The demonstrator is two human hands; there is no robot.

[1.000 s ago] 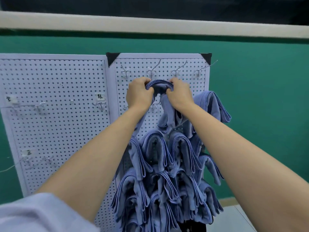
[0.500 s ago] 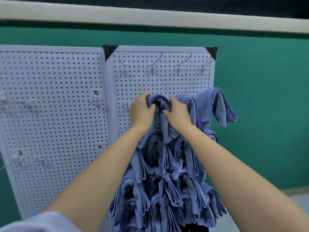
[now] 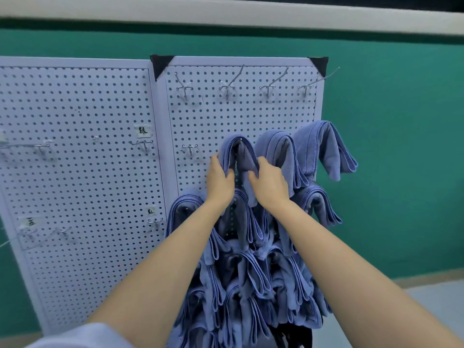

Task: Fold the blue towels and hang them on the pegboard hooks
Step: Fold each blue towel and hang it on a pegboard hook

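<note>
A folded blue towel [image 3: 238, 149] drapes over a hook in the second row of the right pegboard [image 3: 241, 114]. My left hand [image 3: 219, 178] grips its left fold and my right hand [image 3: 270, 183] grips its right fold. Two more folded blue towels [image 3: 278, 151] [image 3: 324, 144] hang to its right in the same row. Several folded towels [image 3: 251, 272] fill the rows below, partly hidden by my forearms.
Several bare hooks [image 3: 227, 87] line the top row, and one bare hook [image 3: 190, 148] sits left of the held towel. A left pegboard [image 3: 75, 159] carries a few hooks and paper labels. A green wall [image 3: 401, 146] stands behind.
Both hands brought the towel down from near the top row onto the second-row hook, then slid lower along its two folds. The view has moved closer.
</note>
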